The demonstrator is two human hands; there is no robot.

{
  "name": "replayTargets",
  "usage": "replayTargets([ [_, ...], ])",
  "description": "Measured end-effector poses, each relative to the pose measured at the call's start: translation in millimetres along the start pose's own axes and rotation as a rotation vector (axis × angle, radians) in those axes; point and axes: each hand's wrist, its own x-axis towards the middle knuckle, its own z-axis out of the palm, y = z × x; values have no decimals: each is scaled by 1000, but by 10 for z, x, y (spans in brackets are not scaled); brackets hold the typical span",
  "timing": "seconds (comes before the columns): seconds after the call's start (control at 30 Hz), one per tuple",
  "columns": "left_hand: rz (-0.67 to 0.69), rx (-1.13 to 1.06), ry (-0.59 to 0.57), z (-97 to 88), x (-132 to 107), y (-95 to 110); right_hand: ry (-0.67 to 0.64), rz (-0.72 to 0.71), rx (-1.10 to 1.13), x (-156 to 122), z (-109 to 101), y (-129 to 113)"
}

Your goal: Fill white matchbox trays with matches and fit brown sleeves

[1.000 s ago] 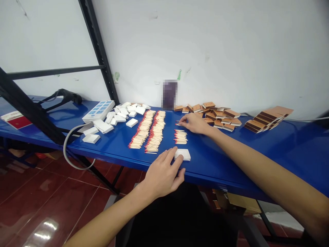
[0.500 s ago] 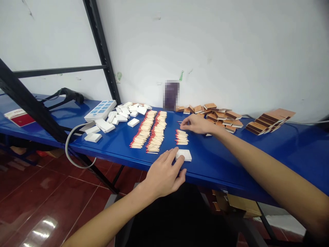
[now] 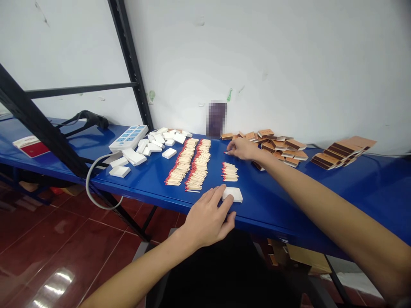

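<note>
My left hand (image 3: 210, 218) rests on the front edge of the blue table (image 3: 321, 194), fingers spread, fingertips touching a small white matchbox tray (image 3: 233, 194). Farther back, my right hand (image 3: 241, 149) has its fingers pinched together on a loose match (image 3: 226, 152) lying on the table. A small bunch of red-tipped matches (image 3: 230, 171) lies between the two hands. Two long rows of matches (image 3: 192, 162) lie to the left of it.
White trays (image 3: 150, 145) and a white power strip (image 3: 128, 137) with a grey cable lie at the left. Brown matchbox sleeves (image 3: 276, 145) sit behind the right hand, another stack (image 3: 343, 152) at the far right. A black rack post (image 3: 130, 64) slants up. A red-and-white packet (image 3: 30, 146) lies far left.
The right hand has shifted slightly back and left among the loose matches near the sleeves. The left hand has stayed on the white tray. The view drifted a little.
</note>
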Motion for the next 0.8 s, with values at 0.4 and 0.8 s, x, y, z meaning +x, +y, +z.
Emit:
replayTargets([
  [0.4,-2,7,-5,-12,2,8,-148,-73,104,-346,-288,-288],
  [0.8,8,26,22,5,-2,-3,-279,-647,63,-791,-131,-1487],
])
